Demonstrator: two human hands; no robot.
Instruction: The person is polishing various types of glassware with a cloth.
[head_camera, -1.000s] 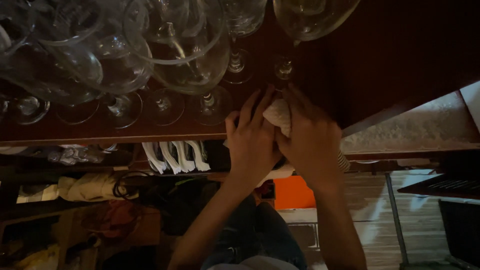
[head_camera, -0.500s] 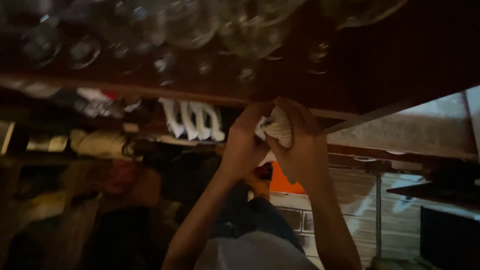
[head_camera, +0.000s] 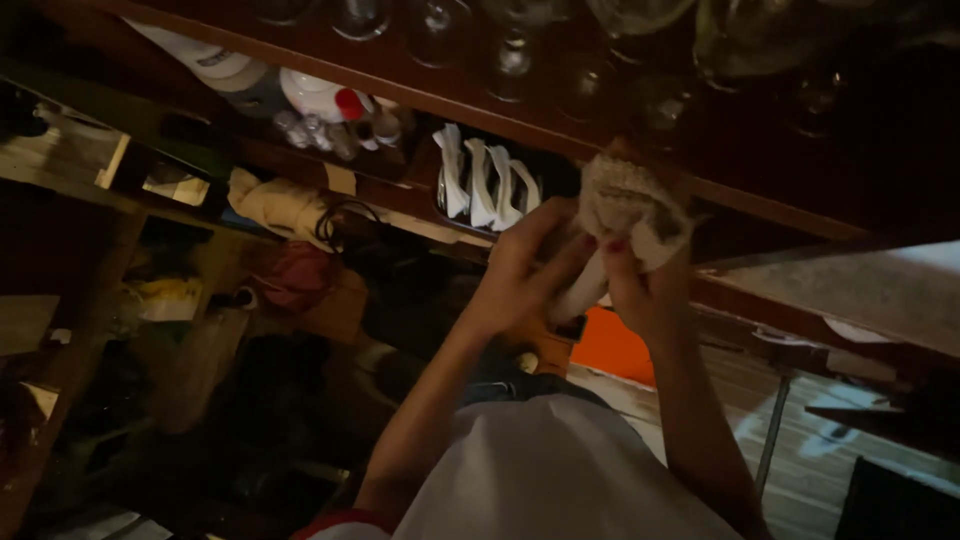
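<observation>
Both of my hands hold a pale knitted cloth in front of me, just below the front edge of a dark wooden counter. My left hand grips the lower twisted end of the cloth. Wrapped around its bunched upper part is my right hand, fingers closed. Several wine glasses stand on the counter top above the cloth, dim and partly cut off by the frame.
A shelf under the counter holds white folded items in a dark tray, bottles and a rolled beige cloth. Lower shelves at left are cluttered. An orange box and a metal table leg stand on the wooden floor.
My hands have come off the counter top with the cloth and dropped below its edge. The view has tilted down, so the glasses have slid up and the shelves below show.
</observation>
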